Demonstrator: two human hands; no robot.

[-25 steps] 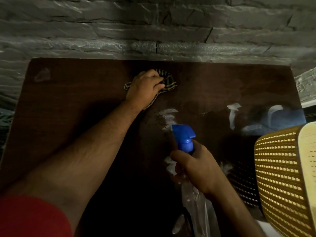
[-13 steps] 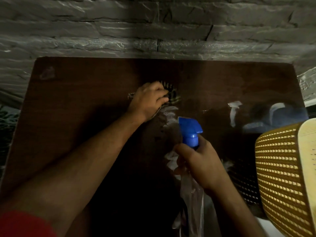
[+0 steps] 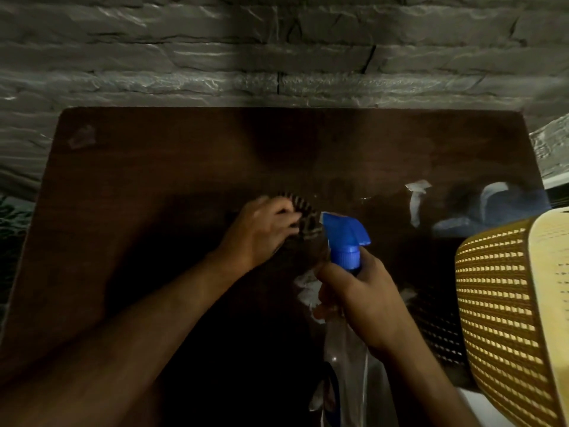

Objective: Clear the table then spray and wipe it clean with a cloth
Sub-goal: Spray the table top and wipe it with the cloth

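Note:
A dark brown wooden table point(image 3: 154, 211) fills the view. My left hand point(image 3: 261, 232) presses a striped dark cloth point(image 3: 308, 220) onto the middle of the tabletop, its fingers curled over the cloth. Just to the right and nearer me, my right hand point(image 3: 360, 297) grips the neck of a clear spray bottle point(image 3: 348, 349) with a blue trigger head point(image 3: 345, 238). The nozzle points left, right beside the cloth. Pale wet reflections point(image 3: 415, 204) shine on the table's right part.
A yellow woven-pattern basket point(image 3: 508, 318) stands at the right, at the table's near right edge. A grey stone-textured wall point(image 3: 277, 57) runs along the far edge. A faint pale mark point(image 3: 83, 137) sits at the far left corner.
My left hand has dragged the cloth from the far middle of the table back towards me and a little right. The spray bottle has stayed in my right hand, shifting slightly right.

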